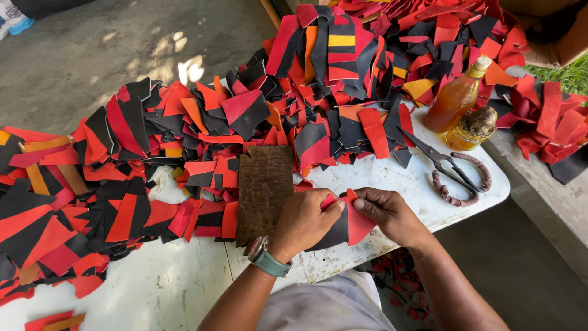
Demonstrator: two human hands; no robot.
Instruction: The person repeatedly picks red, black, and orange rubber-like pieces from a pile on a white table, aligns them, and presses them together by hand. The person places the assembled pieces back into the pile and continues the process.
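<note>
Head view looks down on a white painted table top [184, 282], scuffed and stained, with a rounded corner at the right. Both hands meet at its near edge. The left hand [303, 222], with a teal-strapped wristwatch [267, 257] on the wrist, has its fingers curled closed over a red and black piece of cut leather [349, 225], and the right hand [386, 211] pinches the same piece from the right, thumb and fingertips pressed on the red flap. The piece sits between the two hands, just above the table edge and close to the person's lap.

Just left of the left hand lies a dark brown rectangular wooden board [264, 191], flat on the table. Beyond it and all across the far and left side spreads a thick heap of red, black and orange leather offcuts [184, 141], overlapping one another and spilling past the table's left end. To the right, on bare table, lie black scissors with cord-wrapped handles [452, 173], blades pointing far and left. Farther still stand an amber plastic bottle with a pale cap [456, 97] and, touching it, a small round jar of yellowish liquid [474, 127].

Grey concrete floor [92, 55] shows at far left, dappled with sunlight. A strip of green grass [569, 75] lies at far right, beside a brown cardboard box [563, 37].
</note>
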